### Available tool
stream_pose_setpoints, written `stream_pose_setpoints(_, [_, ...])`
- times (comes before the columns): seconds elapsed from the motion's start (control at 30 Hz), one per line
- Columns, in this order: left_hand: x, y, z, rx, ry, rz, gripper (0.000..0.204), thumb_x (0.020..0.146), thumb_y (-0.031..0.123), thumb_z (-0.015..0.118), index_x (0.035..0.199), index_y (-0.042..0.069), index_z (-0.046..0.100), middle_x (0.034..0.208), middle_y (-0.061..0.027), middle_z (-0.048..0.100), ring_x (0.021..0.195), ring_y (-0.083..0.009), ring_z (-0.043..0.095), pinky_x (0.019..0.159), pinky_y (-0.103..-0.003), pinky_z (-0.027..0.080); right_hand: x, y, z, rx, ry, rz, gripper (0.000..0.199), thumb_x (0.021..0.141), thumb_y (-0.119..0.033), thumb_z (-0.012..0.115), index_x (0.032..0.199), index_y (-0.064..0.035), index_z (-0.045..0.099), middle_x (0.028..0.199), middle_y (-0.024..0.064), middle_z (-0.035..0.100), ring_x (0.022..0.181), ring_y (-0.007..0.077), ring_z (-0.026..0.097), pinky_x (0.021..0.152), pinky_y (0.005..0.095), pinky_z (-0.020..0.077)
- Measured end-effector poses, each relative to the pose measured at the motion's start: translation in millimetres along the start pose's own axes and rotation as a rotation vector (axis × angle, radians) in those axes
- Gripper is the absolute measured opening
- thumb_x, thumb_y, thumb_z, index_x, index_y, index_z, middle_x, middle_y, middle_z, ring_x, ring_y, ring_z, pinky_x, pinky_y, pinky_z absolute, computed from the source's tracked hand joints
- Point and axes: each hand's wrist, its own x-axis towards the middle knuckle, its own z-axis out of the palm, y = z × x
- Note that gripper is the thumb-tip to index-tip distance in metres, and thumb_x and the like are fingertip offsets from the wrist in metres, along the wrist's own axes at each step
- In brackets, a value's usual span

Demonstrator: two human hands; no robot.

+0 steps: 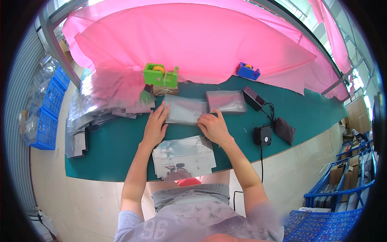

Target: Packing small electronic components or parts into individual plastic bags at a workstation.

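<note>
A stack of clear plastic bags (186,109) lies flat on the green table between my hands. My left hand (155,125) rests along its left edge, fingers stretched out and thumb apart. At the stack's lower right corner is my right hand (213,127), its index finger extended toward a second clear-wrapped stack (227,101) and its other fingers bent at the corner. Neither hand appears closed around anything. Nearer to me, a pile of glossy printed sheets (184,155) sits at the table's front edge, slightly fanned.
Loose glossy sheets (109,97) heap up at the left. Behind stand a green tape dispenser (160,74) and a blue one (248,71) before a pink cloth (193,40). To the right lie a black box with a cable (262,135) and a dark pouch (284,131). Blue crates (43,129) flank the table.
</note>
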Motion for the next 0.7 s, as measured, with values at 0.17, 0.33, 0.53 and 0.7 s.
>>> stream_pose_setpoints(0.17, [0.4,6.4,-2.3,-0.264,-0.024,-0.154,0.090,0.076,-0.002,0.070,0.153,0.011,0.026,0.149,-0.0184,0.039,0.134,-0.0370,0.042,0.110,-0.041,0.037,-1.7,3.0,-2.0,0.035,0.017,0.047,0.006,0.085,-0.017,0.065,0.084,-0.0107,0.067,0.090,0.0039,0.067,0.091,0.0222,0.064,0.105,0.0440,0.0355])
stream_pose_setpoints(0.33, [1.2,3.1,-0.5,-0.199,0.030,-0.069,0.089,0.075,0.000,0.072,0.152,0.007,0.027,0.148,-0.0177,0.041,0.134,-0.0366,0.043,0.109,-0.040,0.038,0.4,7.6,0.0,0.141,0.088,0.070,0.006,0.085,-0.014,0.063,0.086,-0.0089,0.065,0.088,0.0061,0.067,0.092,0.0248,0.063,0.098,0.0436,0.0393])
stream_pose_setpoints(0.53, [1.5,5.6,-0.5,-0.305,0.026,-0.153,0.088,0.075,0.002,0.075,0.151,0.009,0.030,0.146,-0.0170,0.044,0.132,-0.0340,0.046,0.109,-0.038,0.039,0.5,6.5,1.3,0.080,0.084,0.059,0.004,0.085,-0.009,0.060,0.085,-0.0060,0.063,0.087,0.0083,0.066,0.087,0.0281,0.064,0.098,0.0438,0.0420])
stream_pose_setpoints(0.7, [2.3,-1.0,9.2,-0.410,0.124,-0.135,0.085,0.076,0.000,0.074,0.149,0.010,0.033,0.140,-0.0163,0.048,0.128,-0.0309,0.050,0.106,-0.036,0.040,-2.0,9.9,10.0,0.132,0.175,0.068,0.003,0.085,-0.008,0.060,0.087,-0.0056,0.061,0.088,0.0085,0.065,0.086,0.0290,0.064,0.098,0.0448,0.0446])
